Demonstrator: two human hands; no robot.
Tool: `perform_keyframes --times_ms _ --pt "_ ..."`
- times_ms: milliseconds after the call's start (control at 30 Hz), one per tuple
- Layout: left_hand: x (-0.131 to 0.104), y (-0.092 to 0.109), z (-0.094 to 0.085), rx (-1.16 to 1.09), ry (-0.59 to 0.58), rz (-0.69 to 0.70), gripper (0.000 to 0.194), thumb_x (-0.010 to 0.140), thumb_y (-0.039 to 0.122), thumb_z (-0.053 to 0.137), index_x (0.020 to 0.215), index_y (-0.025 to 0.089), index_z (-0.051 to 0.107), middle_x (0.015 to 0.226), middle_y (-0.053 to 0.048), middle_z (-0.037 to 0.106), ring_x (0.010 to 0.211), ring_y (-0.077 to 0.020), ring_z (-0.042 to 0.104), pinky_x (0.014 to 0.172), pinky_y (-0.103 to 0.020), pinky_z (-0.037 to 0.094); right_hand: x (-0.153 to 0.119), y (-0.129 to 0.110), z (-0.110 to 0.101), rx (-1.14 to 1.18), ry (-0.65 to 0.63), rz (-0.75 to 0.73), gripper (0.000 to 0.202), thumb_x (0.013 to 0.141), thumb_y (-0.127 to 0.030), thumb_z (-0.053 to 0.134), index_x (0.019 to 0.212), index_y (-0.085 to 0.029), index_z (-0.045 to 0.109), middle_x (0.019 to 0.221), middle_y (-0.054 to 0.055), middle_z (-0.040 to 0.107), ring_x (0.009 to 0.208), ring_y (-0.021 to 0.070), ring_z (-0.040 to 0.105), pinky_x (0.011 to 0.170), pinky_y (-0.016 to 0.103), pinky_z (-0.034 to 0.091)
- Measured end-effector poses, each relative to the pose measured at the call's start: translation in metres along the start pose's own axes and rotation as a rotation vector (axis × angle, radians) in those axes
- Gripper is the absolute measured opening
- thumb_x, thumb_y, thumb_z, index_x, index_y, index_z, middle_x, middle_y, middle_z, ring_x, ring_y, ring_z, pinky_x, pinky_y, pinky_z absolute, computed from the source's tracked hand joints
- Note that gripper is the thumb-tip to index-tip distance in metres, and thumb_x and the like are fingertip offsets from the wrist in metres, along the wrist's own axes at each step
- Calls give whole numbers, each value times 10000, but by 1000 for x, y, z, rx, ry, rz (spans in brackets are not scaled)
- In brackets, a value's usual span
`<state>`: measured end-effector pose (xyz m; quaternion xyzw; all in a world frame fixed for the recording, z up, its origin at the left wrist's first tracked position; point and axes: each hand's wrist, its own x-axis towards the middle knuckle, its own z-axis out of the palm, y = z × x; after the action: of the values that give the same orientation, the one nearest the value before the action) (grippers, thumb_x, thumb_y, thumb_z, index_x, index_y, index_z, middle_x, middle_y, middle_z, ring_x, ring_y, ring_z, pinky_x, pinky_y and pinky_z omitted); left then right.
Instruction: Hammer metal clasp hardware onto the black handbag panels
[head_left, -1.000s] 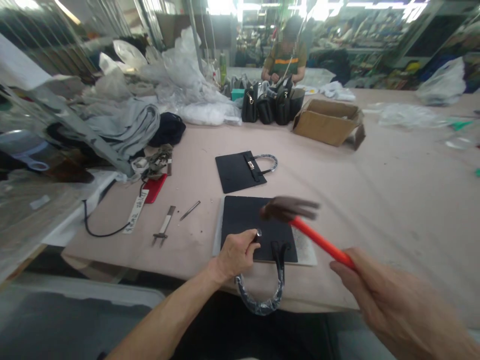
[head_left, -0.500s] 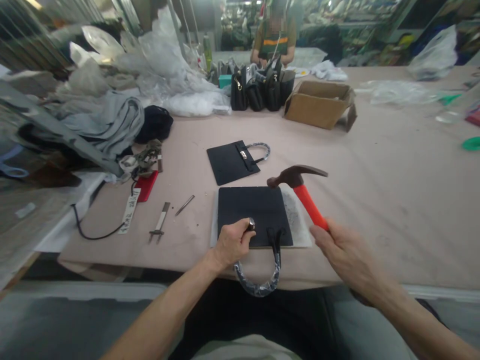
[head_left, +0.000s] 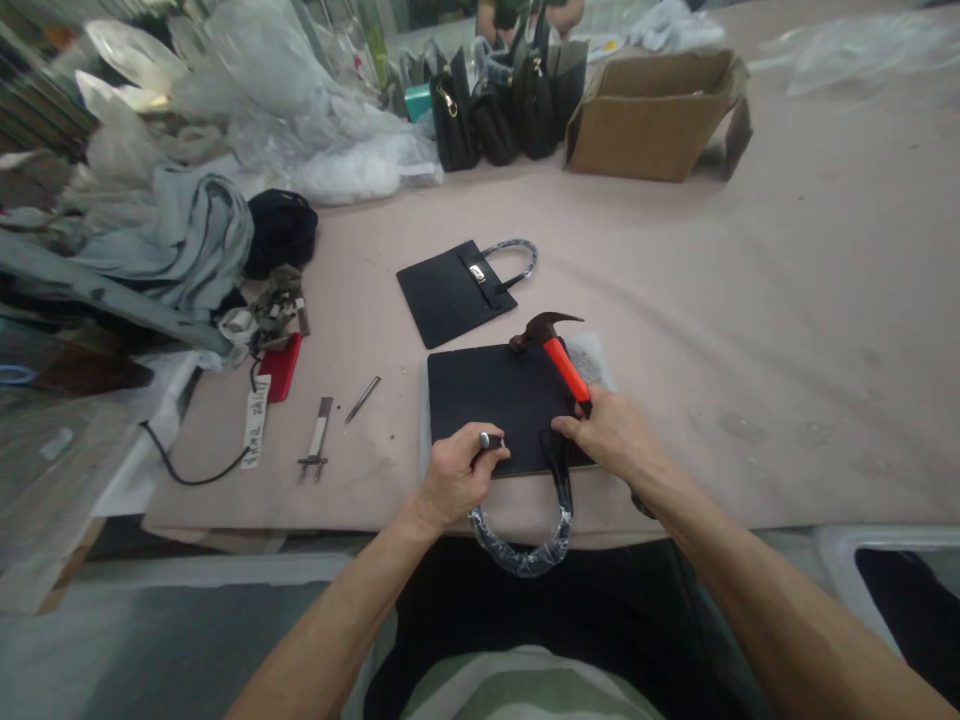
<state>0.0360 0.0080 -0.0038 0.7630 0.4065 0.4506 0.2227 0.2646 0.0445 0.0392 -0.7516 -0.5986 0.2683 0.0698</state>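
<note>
A black bag panel [head_left: 487, 390] lies on a pale slab [head_left: 592, 360] at the table's front edge. Its plastic-wrapped handle [head_left: 525, 558] hangs over that edge. My left hand [head_left: 461, 470] is closed round a short metal punch [head_left: 489, 441], above the panel's lower part near the handle's end. In my right hand [head_left: 611, 430] is a claw hammer [head_left: 562, 365] with an orange handle, its head over the panel's upper right part. Farther back lies a second black panel [head_left: 454, 295] with a metal clasp and a wrapped handle.
Left of the panel lie a metal rod [head_left: 363, 399], a pronged tool [head_left: 318, 440] and a red tag [head_left: 281, 368]. Behind stand black bags [head_left: 454, 120], an open cardboard box [head_left: 645, 120] and heaped plastic and cloth [head_left: 180, 230]. A person's arms show at the far side.
The hammer and my right hand have moved left and closer to my left hand. My left hand still holds the punch, now more tilted. The view has tipped downward.
</note>
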Motion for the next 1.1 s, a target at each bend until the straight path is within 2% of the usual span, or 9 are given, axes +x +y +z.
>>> perform_keyframes --times_ms 200,333,500,667,700,733,833,900,1100 --pt "-1 -2 -2 -3 22 -54 98 918 138 652 1001 182 682 928 -46 773 836 -150 754 776 -239 615 2 0 2 -5 -7 21 269 791 -434 725 846 -219 573 744 34 628 675 200 583 575 313 359" --pt "-1 -2 -1 13 24 63 98 918 141 652 1006 175 675 935 -55 778 871 -162 764 827 -260 626 1 -1 1 -4 -17 33 268 800 -431 721 850 -224 559 744 31 626 686 205 583 579 314 353" --pt "0 -2 -2 23 54 -63 85 920 131 651 988 178 670 925 -46 775 855 -154 764 814 -255 632 0 -3 -1 -28 -35 57 260 811 -429 711 843 -229 546 739 33 620 707 217 589 594 318 354" --pt "-8 -5 -2 35 -19 174 163 911 94 639 1051 174 656 1000 -77 783 966 -183 768 873 -288 634 0 -1 2 -33 -28 56 265 820 -437 704 873 -226 553 766 41 638 720 220 601 598 317 348" --pt "-9 -5 -1 42 -16 175 169 910 94 639 1059 174 656 1008 -78 784 977 -186 766 879 -293 634 0 -1 2 -34 -24 54 267 823 -441 702 882 -225 557 774 46 644 724 223 605 597 318 348" --pt "-10 -4 -1 50 4 124 162 913 101 638 1057 173 659 1004 -75 784 969 -185 767 878 -297 632 0 0 3 -34 -22 53 270 824 -444 701 890 -222 561 781 50 650 727 226 609 596 319 349" --pt "-9 -1 -3 44 90 -149 91 936 147 623 997 174 684 944 -50 784 884 -170 765 849 -295 625 0 1 4 -25 -28 49 283 820 -455 704 906 -216 577 796 64 664 735 238 621 594 325 360" --pt "-6 1 -4 6 99 -252 82 941 180 625 971 176 701 923 -42 785 861 -171 760 842 -300 620 0 2 4 -19 -28 49 284 819 -454 707 911 -216 582 799 66 666 742 243 627 600 330 369" --pt "-2 1 -6 -15 63 -288 91 922 185 647 982 173 715 935 -43 788 869 -174 755 836 -297 606 0 2 5 -20 -18 34 289 820 -452 706 936 -214 589 811 72 668 766 257 638 610 337 367"
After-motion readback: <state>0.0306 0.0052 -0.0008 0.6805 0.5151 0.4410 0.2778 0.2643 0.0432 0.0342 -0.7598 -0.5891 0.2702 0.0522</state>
